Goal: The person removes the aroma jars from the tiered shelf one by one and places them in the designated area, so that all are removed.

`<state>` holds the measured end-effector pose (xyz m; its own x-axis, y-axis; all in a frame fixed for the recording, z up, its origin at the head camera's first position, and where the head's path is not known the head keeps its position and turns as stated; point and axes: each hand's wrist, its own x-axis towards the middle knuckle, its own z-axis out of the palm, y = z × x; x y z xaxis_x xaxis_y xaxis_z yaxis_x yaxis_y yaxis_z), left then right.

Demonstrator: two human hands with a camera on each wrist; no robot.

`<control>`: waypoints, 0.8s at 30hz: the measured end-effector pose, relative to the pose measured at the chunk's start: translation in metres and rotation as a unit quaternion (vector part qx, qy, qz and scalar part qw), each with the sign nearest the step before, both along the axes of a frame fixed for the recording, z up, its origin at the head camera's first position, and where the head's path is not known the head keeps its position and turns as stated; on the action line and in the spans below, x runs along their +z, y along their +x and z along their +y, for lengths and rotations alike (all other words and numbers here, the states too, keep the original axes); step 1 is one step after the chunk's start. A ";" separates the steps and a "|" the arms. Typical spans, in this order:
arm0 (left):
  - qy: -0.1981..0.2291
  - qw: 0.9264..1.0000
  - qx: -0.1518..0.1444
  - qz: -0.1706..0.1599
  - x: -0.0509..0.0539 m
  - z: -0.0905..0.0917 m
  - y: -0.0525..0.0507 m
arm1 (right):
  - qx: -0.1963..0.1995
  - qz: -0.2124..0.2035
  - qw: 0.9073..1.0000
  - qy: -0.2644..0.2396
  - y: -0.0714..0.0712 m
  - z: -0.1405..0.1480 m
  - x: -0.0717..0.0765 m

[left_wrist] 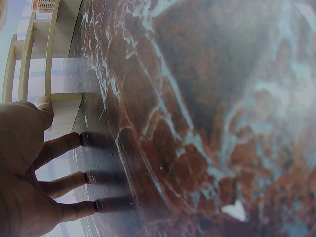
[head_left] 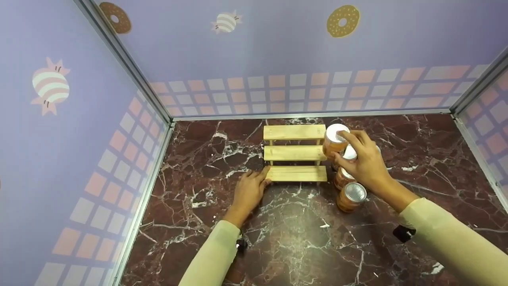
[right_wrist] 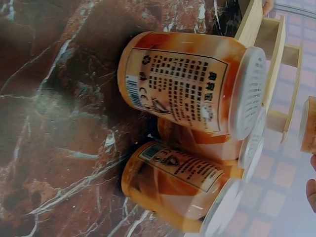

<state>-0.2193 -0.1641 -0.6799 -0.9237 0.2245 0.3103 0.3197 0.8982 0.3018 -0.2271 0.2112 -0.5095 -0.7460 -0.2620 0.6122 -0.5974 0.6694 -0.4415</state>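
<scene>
My right hand (head_left: 363, 159) grips an orange-labelled jar (head_left: 332, 149) with a white top, raised beside the right end of a small three-step wooden rack (head_left: 295, 153). In the right wrist view, part of this jar (right_wrist: 310, 126) shows at the right edge with a few fingers (right_wrist: 312, 192). My left hand (head_left: 249, 191) is at the left end of the lowest step. In the left wrist view its thumb touches the step's edge, while straight, spread fingers (left_wrist: 61, 148) rest on the table. Below the right hand stand several similar jars (head_left: 349, 201), partly hidden by it.
The table (head_left: 190, 230) has a dark red marble pattern. Patterned panels, a left wall (head_left: 59, 159), a back wall (head_left: 278, 51) and a right wall (head_left: 486, 119), enclose it. The standing jars (right_wrist: 182, 84) have perforated pale lids and printed labels.
</scene>
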 end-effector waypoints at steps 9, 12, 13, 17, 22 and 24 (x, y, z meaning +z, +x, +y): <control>0.003 1.000 -0.001 0.001 0.000 0.000 0.000 | -0.005 0.019 1.000 -0.001 0.005 0.012 -0.004; 0.004 1.000 0.001 -0.001 0.001 0.000 0.000 | -0.010 0.011 1.000 -0.010 0.009 0.015 -0.003; 0.005 1.000 0.003 -0.004 0.001 0.000 0.000 | -0.012 0.010 1.000 -0.012 0.010 0.016 -0.003; 0.007 1.000 0.008 -0.012 0.001 0.000 0.000 | -0.018 0.012 1.000 -0.019 0.013 0.020 -0.005; 0.005 1.000 0.006 -0.009 0.001 0.000 0.001 | -0.024 0.014 0.999 -0.021 0.017 0.025 -0.007; 0.006 1.000 0.005 -0.008 0.001 0.000 0.001 | -0.027 0.014 0.999 -0.020 0.019 0.027 -0.007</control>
<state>-0.2183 -0.1642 -0.6792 -0.9308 0.2112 0.2984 0.3053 0.8980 0.3167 -0.2079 0.2385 -0.5168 -0.7415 -0.1967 0.6415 -0.5727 0.6837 -0.4523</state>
